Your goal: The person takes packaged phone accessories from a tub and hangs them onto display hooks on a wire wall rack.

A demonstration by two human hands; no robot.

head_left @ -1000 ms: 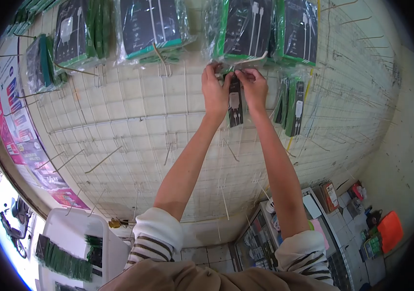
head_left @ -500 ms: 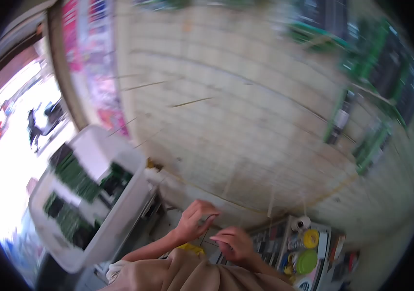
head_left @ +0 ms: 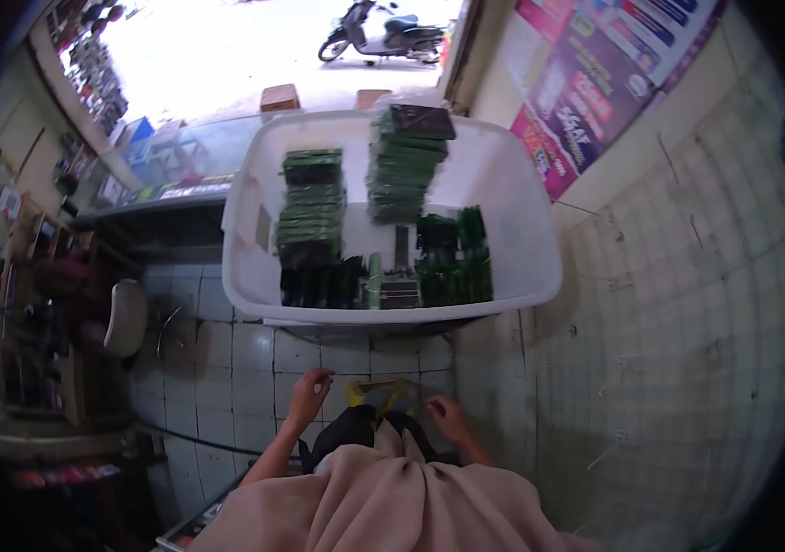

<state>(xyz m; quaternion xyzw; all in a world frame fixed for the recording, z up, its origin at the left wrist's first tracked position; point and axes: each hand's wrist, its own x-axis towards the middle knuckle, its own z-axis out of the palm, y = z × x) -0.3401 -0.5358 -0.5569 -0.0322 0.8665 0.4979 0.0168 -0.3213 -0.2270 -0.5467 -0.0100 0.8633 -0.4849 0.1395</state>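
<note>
My left hand (head_left: 310, 394) hangs over the tiled floor with its fingers loosely bent and apart, holding nothing that I can see. Across from it, my right hand (head_left: 450, 419) is low beside my lap, fingers slightly curled and nothing visible in them. Ahead of both hands stands a large white plastic tub (head_left: 383, 315). Inside it are stacks of flat, dark green packets in clear wrapping: a left stack (head_left: 310, 207), a taller middle stack (head_left: 408, 166), and upright rows (head_left: 452, 262) near the front. Neither hand touches the tub.
A yellow stool-like frame (head_left: 355, 394) is under me. A glass display case (head_left: 181, 198) runs behind the tub to the left. A white-backed chair (head_left: 126, 317) stands left. On the right is a wire-grid wall (head_left: 650, 368) with hooks and posters (head_left: 585, 92).
My view has swung left from the grid wall to face the tub, now straight ahead. My hands, earlier close together, are now farther apart.
</note>
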